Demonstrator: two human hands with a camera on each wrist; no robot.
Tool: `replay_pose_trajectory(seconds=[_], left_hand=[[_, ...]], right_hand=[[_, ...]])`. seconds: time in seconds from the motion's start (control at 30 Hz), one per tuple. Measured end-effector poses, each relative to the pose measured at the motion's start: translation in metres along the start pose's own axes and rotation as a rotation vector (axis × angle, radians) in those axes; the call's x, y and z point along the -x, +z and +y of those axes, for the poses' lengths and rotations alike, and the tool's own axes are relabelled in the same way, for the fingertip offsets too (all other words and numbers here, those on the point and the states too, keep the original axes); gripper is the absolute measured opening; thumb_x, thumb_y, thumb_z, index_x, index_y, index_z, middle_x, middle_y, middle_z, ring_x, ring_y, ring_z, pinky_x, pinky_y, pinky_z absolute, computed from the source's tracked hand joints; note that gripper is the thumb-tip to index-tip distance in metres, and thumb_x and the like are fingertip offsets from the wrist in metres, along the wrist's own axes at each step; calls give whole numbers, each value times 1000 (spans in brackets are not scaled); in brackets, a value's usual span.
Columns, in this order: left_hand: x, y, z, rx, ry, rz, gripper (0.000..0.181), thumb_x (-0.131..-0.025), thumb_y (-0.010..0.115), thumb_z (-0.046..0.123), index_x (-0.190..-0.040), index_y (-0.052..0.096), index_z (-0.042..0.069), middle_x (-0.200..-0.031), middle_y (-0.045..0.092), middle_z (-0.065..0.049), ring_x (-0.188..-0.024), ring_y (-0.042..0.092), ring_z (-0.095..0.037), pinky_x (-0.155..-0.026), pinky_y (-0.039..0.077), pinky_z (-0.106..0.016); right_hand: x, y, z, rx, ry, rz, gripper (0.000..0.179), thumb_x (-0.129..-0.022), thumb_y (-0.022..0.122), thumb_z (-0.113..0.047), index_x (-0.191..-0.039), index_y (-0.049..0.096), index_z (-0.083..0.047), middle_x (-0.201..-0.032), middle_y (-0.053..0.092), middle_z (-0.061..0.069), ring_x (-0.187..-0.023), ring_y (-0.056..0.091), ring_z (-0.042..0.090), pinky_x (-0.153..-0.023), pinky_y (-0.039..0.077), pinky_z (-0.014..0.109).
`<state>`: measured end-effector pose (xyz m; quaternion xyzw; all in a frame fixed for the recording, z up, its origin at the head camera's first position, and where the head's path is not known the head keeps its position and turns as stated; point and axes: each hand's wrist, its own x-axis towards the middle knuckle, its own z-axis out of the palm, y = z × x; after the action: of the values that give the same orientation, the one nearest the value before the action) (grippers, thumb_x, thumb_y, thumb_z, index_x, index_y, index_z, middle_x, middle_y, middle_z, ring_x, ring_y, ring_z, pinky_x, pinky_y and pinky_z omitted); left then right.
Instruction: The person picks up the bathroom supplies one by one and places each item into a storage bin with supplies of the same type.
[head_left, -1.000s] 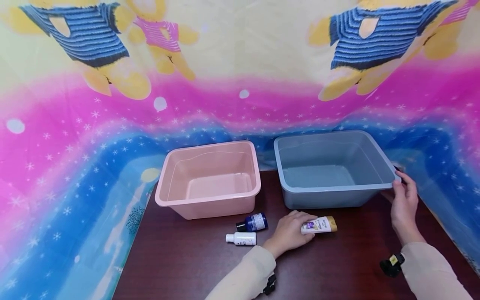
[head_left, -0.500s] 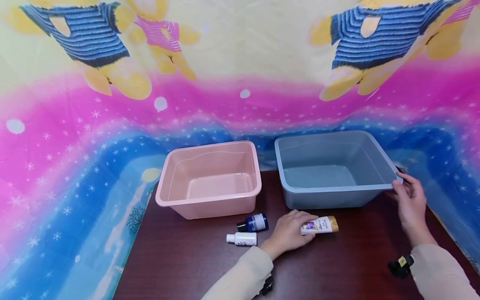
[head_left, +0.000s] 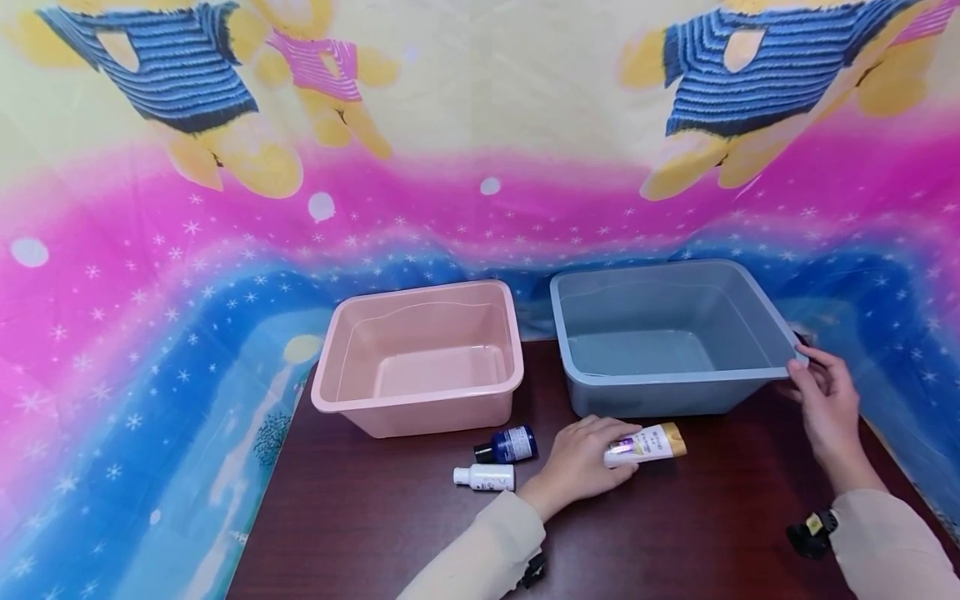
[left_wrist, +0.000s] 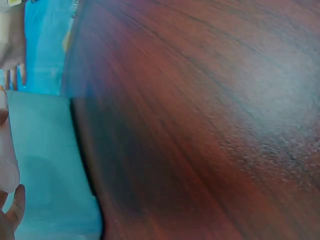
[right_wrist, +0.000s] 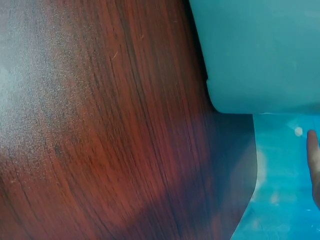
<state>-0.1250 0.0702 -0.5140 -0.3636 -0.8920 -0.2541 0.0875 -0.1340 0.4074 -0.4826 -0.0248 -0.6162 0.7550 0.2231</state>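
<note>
My left hand (head_left: pixel 585 458) holds a white bottle with a gold cap (head_left: pixel 647 445) just in front of the grey-blue basin (head_left: pixel 645 398). Its cap end points right and slightly up. At the edge of the left wrist view, part of the white bottle (left_wrist: pixel 7 155) shows between thumb and fingers. With thumb and fingertips, my right hand (head_left: pixel 828 408) grips the basin's front right corner. Only a finger (right_wrist: pixel 313 162) of that hand appears in the right wrist view, beside the basin wall (right_wrist: pixel 265 60).
A pink basin (head_left: pixel 427 414) stands left of the grey-blue one, with a gap between them. In front of it lie a dark blue bottle with a black cap (head_left: pixel 516 444) and a small white bottle (head_left: pixel 487 477). A printed cloth (head_left: pixel 480 217) hangs behind the dark brown table (head_left: pixel 360 525).
The white bottle with the gold cap has shifted slightly right and its cap end has risen a little. My right hand has moved slightly right with its wrist, staying at the basin corner.
</note>
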Motion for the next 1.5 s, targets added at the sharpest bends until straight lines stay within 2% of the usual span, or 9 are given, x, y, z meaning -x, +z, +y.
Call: replay_pose_trajectory(seconds=[0.2,0.43,0.6,0.93,1.5], left_hand=[[-4,-13,8,-14,20,56,52,-77,69,47,-125,56,36,-116,56,23,-100,48,6,-81,39,-13],[-9,-28,13,-16,59,93,52,-77,69,48,-125,56,36,-115,57,22,-98,48,5,-78,38,-10],[-13,-38,15,-18,83,99,52,-77,69,46,-126,56,35,-116,58,20,-96,48,4,-75,38,-9],[-19,-55,17,-7,103,100,50,-78,69,42,-126,57,33,-118,58,18,-97,48,3,-74,39,-9],[-26,-78,19,-39,145,81,48,-81,67,41,-127,56,32,-122,57,16,-105,49,2,-82,39,-12]], right_hand=[[-1,-1,0,49,-1,-2,38,-92,53,-2,-130,49,-4,-110,58,-2,-91,59,1,-65,50,14],[-1,2,0,-2,-9,-17,38,-92,51,0,-130,48,-3,-111,57,0,-90,60,2,-65,50,15],[0,4,-1,-47,-19,-20,38,-93,49,1,-131,46,-2,-113,57,1,-90,61,3,-65,51,16],[1,4,-3,-57,-4,-9,37,-93,49,1,-130,47,-3,-112,56,1,-89,61,3,-64,51,16],[1,3,4,-19,16,62,38,-93,52,-4,-130,48,-5,-111,56,0,-90,59,3,-63,51,16]])
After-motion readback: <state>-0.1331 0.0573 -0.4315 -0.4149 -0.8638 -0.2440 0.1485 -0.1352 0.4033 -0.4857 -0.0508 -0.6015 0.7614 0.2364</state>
